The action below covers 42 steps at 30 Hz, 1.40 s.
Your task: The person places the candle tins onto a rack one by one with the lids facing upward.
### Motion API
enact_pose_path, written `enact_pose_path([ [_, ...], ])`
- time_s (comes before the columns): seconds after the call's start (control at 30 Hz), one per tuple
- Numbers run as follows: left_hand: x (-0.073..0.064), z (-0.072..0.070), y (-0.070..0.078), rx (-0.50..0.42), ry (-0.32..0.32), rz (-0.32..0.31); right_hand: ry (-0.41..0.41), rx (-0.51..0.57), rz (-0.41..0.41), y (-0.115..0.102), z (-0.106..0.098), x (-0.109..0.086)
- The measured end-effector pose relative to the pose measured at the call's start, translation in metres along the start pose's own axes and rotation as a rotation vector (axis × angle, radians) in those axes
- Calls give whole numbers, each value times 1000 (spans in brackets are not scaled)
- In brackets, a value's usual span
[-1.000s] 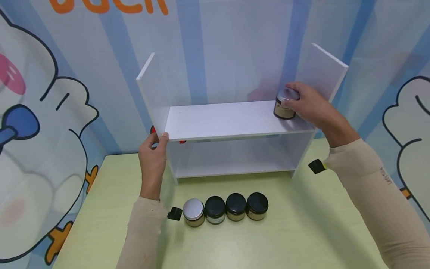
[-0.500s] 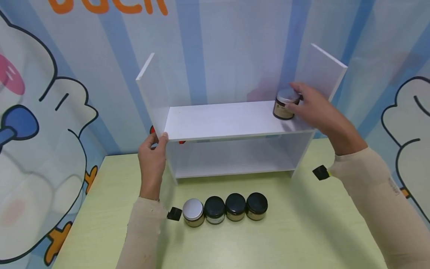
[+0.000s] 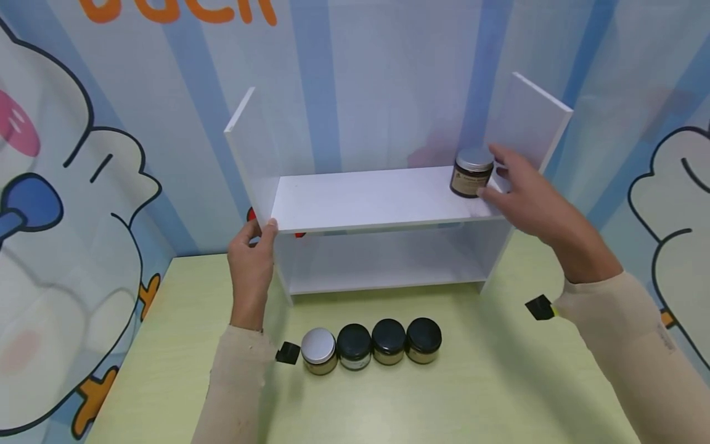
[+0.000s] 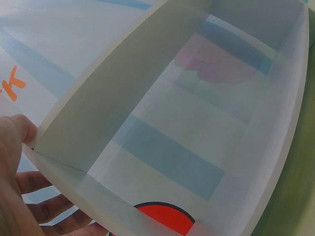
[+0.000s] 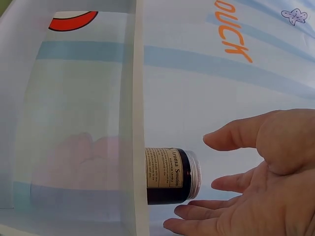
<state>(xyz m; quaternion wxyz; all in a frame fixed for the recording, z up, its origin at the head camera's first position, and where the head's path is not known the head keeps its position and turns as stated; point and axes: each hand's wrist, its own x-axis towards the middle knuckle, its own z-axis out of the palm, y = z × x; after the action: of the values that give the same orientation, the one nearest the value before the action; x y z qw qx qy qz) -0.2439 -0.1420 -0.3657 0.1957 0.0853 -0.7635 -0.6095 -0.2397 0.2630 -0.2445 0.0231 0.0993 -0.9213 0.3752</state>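
On the upper board of a white two-tier shelf (image 3: 355, 198) stands a dark scented candle jar (image 3: 471, 174), upright near the right side panel, with a silver lid and a tan label. My right hand (image 3: 535, 200) is just to its right, fingers spread and off the lid. The right wrist view has the open palm beside the jar (image 5: 170, 174). With my left hand (image 3: 252, 265) I grip the shelf's left side panel, thumb on the front edge where the upper board meets it. From the left wrist, the fingers (image 4: 51, 209) curl behind that panel (image 4: 64, 184).
A row of jars stands on the pale green table (image 3: 488, 394) before the shelf: one silver-lidded jar (image 3: 318, 348) at left, then three black-lidded jars (image 3: 389, 339). Behind the shelf hangs a blue striped backdrop (image 3: 383, 80) with cartoon figures.
My right hand has let go of the candle jar's lid and drawn back to the right and slightly down. The jar stays on the upper board; my left hand has not moved.
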Motion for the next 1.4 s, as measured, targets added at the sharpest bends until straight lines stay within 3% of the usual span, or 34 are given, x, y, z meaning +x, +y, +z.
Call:
enact_pose_path([
  [0.4,1,-1,-1,14,16,-3,-20,45,-68,9,6,-20],
  [0.57,1,-1,0,10,15,-2,-46,79,-26,12,8,-27],
  [1.0,1,-1,0,12,18,-2,84,147,-89,17,29,-50],
  [1.4,1,-2,-2,6,13,25,52,220,-142,31,52,-66],
])
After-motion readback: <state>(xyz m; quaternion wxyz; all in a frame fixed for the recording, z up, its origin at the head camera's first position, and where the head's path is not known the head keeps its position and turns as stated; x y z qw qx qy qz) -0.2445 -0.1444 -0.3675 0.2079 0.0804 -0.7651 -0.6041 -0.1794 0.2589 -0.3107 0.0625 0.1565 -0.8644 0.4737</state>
